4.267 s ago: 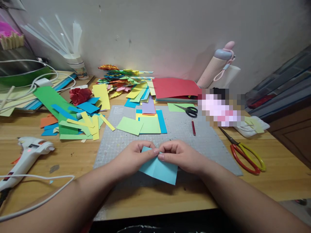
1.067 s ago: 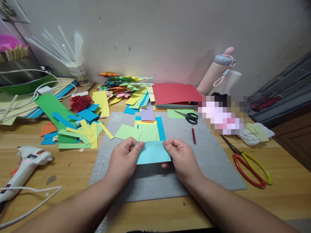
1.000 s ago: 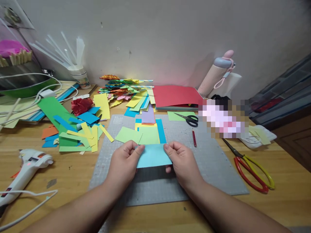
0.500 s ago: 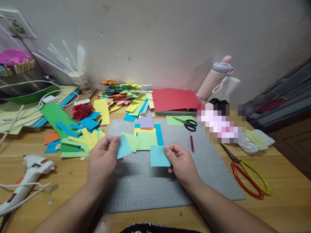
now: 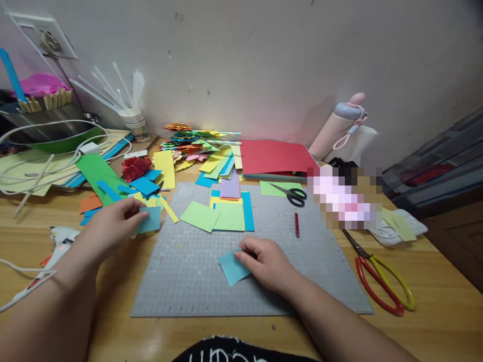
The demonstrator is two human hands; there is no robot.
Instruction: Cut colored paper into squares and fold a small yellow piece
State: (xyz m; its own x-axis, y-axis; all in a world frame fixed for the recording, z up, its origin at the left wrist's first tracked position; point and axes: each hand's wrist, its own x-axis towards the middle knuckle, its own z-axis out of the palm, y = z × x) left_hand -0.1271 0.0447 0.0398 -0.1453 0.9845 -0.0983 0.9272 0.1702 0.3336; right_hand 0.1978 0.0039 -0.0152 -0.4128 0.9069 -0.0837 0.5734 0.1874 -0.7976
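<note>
My left hand [image 5: 118, 223] pinches a light blue paper piece [image 5: 151, 220] over the left edge of the grey cutting mat [image 5: 177, 286], close to a heap of paper scraps. Between the thumb and fingers of my right hand [image 5: 266, 261] is a light blue paper square [image 5: 231, 269], low over the middle of the mat. Light green paper pieces [image 5: 202, 215] lie just beyond, partly overlapping blue and yellow sheets. A dark red pencil [image 5: 297, 223] and black-handled scissors [image 5: 292, 195] rest on the mat's right side.
A white glue gun [image 5: 60, 244] with its cord lies at the left. Red-and-yellow-handled scissors [image 5: 377, 276] are at the right edge of the mat. Along the wall stand a cup of glue sticks [image 5: 135, 124], a red paper stack [image 5: 277, 157] and a pink bottle [image 5: 334, 128].
My left hand has moved left with its blue paper, toward the scraps. My right hand has lowered its blue square nearer to me, turning it. The view has shifted slightly.
</note>
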